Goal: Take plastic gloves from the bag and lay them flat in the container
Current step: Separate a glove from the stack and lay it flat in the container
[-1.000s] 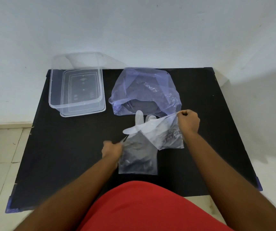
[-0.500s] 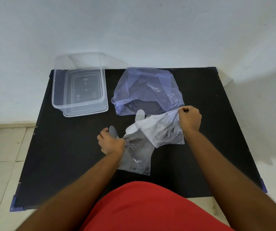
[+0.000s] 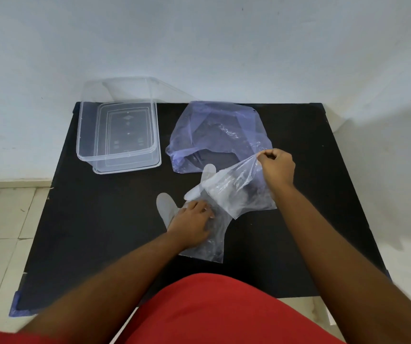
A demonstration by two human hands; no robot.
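Observation:
On the black table [image 3: 100, 232] a bluish plastic bag [image 3: 214, 130] lies crumpled at the back middle. A clear rectangular container [image 3: 117, 135] stands at the back left with nothing in it. My right hand [image 3: 277, 167] pinches the cuff of a clear plastic glove [image 3: 239, 189] and holds it lifted. My left hand [image 3: 192, 223] presses down on a second clear glove [image 3: 209, 244] lying on the table; one of its fingers [image 3: 166, 207] sticks out to the left of my hand.
A clear lid [image 3: 130, 167] lies under the container. A white wall runs behind the table, and tiled floor [image 3: 3, 219] lies to the left. My red clothing [image 3: 211, 311] fills the near edge of the view.
My left hand moved up and right onto the lower glove and flattened it on the table. The right hand stayed up, holding the other glove by its cuff.

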